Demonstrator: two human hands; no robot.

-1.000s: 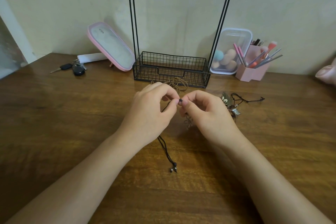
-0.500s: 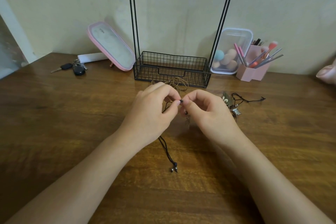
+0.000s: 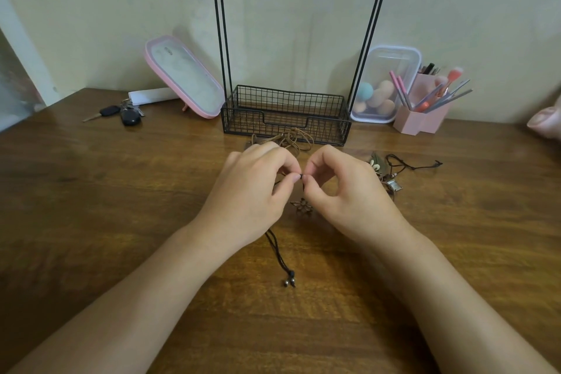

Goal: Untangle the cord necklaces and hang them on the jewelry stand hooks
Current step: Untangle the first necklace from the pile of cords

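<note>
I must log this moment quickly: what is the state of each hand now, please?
Left hand: fingers curled, pinches the thin black cord necklace.
Right hand: fingers curled, pinches the same black cord.

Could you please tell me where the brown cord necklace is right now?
In the head view, the brown necklace lies bunched on the table, centre, right in front of the stand's basket, just beyond the left hand.

The left hand (image 3: 249,191) and the right hand (image 3: 349,194) both pinch the black cord necklace (image 3: 278,252) over the counter (image 3: 91,222), with the jewelry stand (image 3: 243,121) at twelve o'clock from them.
</note>
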